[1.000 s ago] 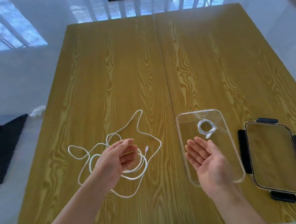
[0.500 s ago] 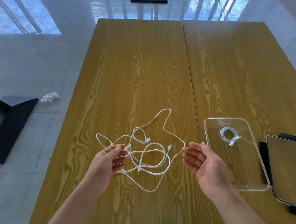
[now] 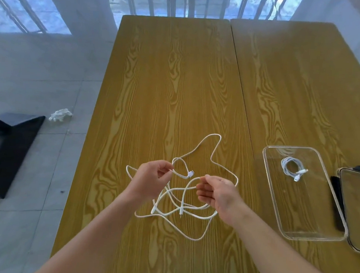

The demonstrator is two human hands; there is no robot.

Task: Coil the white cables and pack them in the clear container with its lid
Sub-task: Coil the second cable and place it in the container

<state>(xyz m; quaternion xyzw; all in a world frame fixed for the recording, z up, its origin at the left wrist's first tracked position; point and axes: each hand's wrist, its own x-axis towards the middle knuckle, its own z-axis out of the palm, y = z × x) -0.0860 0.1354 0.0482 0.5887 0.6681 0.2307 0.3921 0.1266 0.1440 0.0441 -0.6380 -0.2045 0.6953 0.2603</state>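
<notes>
With the left hand (image 3: pixel 150 180) and right hand (image 3: pixel 217 194) each pinching the tangled white cable (image 3: pixel 183 202), free one end before coiling evenly.

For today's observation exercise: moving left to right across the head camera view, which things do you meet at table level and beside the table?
Black stand → crumpled white object on the floor → left hand → right hand → coiled cable in the clear container → lid.

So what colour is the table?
Yellowish-brown table with wavy wood grain, seen from the head view.
</notes>
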